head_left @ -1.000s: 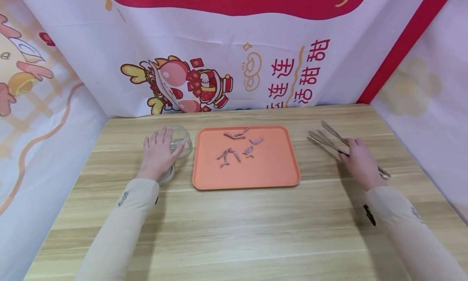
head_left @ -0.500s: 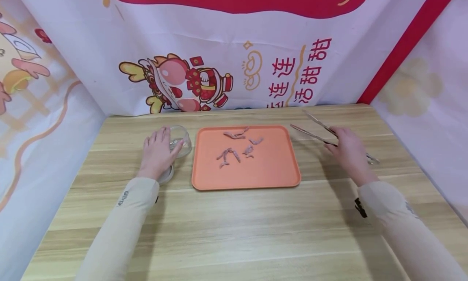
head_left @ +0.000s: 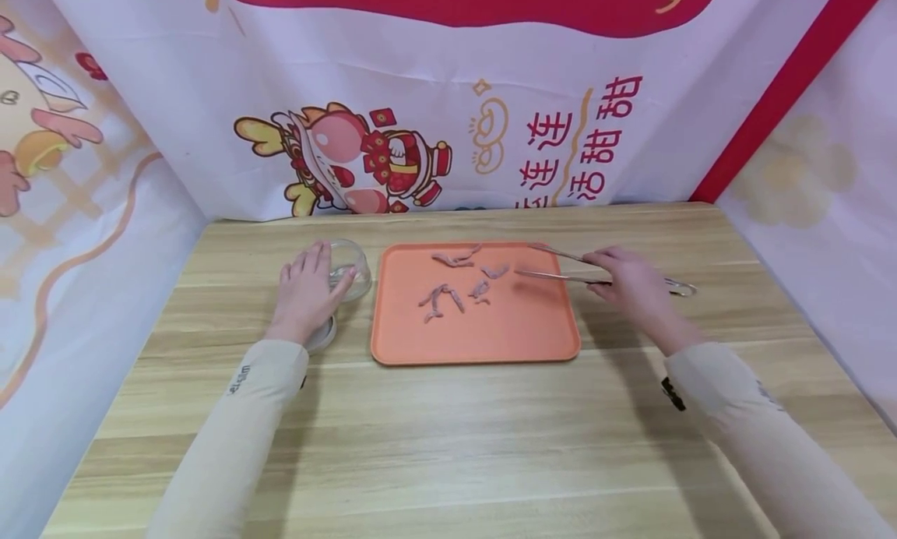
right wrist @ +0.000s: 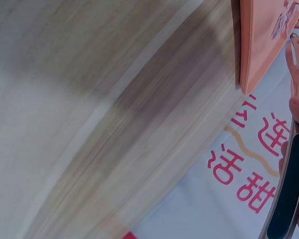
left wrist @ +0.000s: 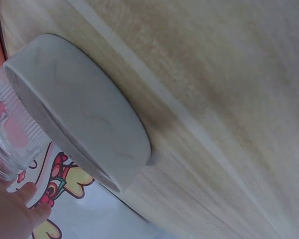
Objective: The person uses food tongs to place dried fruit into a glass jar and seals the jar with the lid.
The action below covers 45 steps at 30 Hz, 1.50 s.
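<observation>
My right hand grips metal tongs with a dark grip panel. Their arms are spread, and the tips are over the right side of an orange tray. In the right wrist view the tongs show a fork-like, tined end. Several thin greyish-pink strips lie scattered on the tray. My left hand rests against a clear glass bowl, its fingers extended along the left side and its thumb across the front. Part of the bowl is hidden by the hand.
A round, shallow grey-white dish or lid sits on the wooden table close to my left wrist, largely hidden in the head view. Printed cloth hangs behind the table and along both sides.
My right hand has carried the tongs leftward, from beside the tray to over its right edge. The left hand, bowl and strips have stayed in place.
</observation>
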Available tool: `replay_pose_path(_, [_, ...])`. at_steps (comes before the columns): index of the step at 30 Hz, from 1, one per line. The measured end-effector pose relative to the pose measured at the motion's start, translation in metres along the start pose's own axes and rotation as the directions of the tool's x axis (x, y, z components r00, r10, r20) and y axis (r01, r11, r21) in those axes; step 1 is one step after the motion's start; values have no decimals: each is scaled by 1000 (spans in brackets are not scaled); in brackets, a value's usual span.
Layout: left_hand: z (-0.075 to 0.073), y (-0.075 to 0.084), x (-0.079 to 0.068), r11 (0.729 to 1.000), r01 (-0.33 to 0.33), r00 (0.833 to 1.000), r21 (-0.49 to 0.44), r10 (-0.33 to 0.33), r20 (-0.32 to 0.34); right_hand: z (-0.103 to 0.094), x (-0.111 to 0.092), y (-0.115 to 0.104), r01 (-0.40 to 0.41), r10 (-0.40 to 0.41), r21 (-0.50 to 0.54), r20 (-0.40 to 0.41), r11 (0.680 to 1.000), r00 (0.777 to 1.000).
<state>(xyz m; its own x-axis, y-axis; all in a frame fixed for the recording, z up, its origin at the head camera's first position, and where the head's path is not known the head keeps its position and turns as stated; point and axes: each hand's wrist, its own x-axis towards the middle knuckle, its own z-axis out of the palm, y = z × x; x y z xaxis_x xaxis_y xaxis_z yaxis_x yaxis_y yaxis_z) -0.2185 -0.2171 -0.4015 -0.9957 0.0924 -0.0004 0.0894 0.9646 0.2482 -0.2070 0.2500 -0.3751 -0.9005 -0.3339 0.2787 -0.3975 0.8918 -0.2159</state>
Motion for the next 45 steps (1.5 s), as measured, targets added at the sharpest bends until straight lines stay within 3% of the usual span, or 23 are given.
replay_pose_path(7, [0, 0, 0, 1000, 5, 1000, 3, -5, 15, 6, 7, -7, 59, -58, -9, 58, 998, 997])
replay_pose_path(25, [0, -1, 1, 1000, -1, 1000, 9, 1, 7, 13, 25, -19, 53, -45, -53, 143, 997, 989])
replay_pose_path(37, [0, -1, -1, 1000, 3, 1000, 5, -4, 14, 15, 35, -23, 108, -103, -34, 140, 994, 985])
replay_pose_path(45, [-1, 0, -1, 1000, 3, 1000, 8, -3, 18, 21, 33, -20, 148, -146, -28, 70, 989, 987])
